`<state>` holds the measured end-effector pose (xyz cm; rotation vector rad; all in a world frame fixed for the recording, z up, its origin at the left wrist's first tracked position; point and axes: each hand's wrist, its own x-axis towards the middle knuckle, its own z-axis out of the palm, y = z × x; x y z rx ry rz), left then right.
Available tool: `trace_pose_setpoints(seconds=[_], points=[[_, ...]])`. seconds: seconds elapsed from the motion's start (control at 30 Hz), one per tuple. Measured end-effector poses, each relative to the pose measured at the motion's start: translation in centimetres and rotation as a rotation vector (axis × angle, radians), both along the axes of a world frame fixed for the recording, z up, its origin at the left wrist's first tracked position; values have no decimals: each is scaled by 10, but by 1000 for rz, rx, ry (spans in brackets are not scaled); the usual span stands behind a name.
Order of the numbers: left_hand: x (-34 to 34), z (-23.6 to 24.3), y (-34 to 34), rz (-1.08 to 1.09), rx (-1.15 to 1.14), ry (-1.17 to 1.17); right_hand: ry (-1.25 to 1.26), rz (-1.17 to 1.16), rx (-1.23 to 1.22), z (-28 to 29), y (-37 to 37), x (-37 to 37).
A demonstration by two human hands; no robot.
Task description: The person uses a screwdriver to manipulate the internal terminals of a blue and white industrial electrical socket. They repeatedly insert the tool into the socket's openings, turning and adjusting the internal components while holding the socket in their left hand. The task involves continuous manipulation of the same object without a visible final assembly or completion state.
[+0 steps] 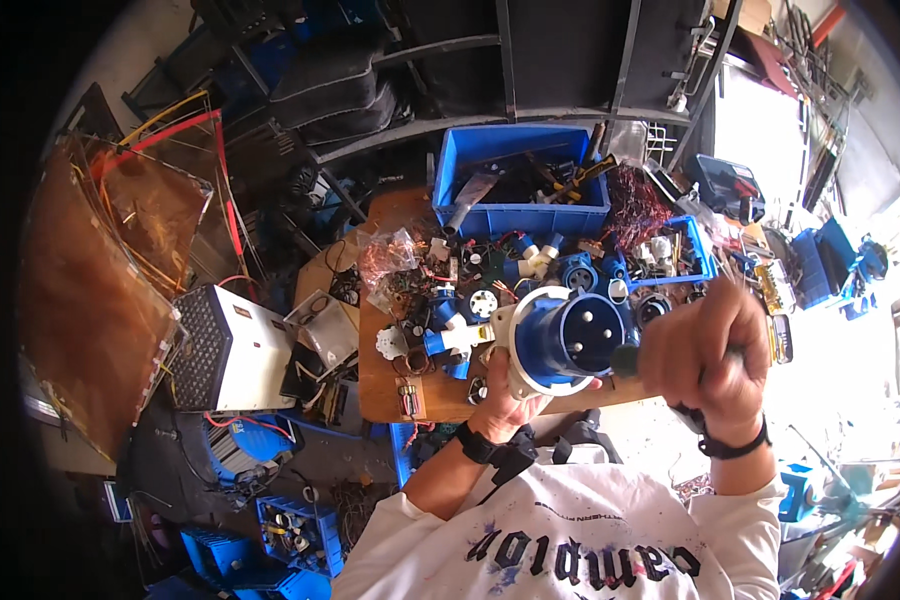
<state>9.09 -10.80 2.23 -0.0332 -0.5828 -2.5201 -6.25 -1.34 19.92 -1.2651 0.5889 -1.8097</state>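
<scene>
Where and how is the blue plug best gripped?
Probably by the white flange, from the lower left, where the left hand holds it. The rim stands out wider than the blue plug barrel, giving fingers an edge, and the open end with its pins faces up and right, away from that grip.

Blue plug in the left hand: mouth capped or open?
Open. No cap covers the mouth of the blue plug in the left hand; three pins show inside.
</scene>
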Motion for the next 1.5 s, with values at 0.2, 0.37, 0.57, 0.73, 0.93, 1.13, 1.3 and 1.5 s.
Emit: trace_pose_setpoints(seconds=[0.2, 0.37, 0.57, 0.73, 0.93, 1.13, 1.3, 1.5], points=[[1, -6, 2, 36, -157, -101, 143, -147, 182, 0, -1, -3], [1, -4, -3, 164, -157, -64, 167, -605, 106, -13, 4, 29], [7, 5, 8, 8, 3, -82, 113, 120, 34, -8, -2, -6], [3, -5, 8, 23, -101, -128, 235, 44, 117, -3, -5, -9], [2, 7, 2, 182, -290, -169, -4, -573, 132, -13, 0, 31], [2, -2, 7, 12, -111, -74, 135, 101, 54, -3, -2, 1], [1, 0, 6, 38, -99, -82, 99, -45, 170, -1, -15, -2], [2, -1, -2, 88, -66, 26, 167, -567, 108, -12, -5, 34]])
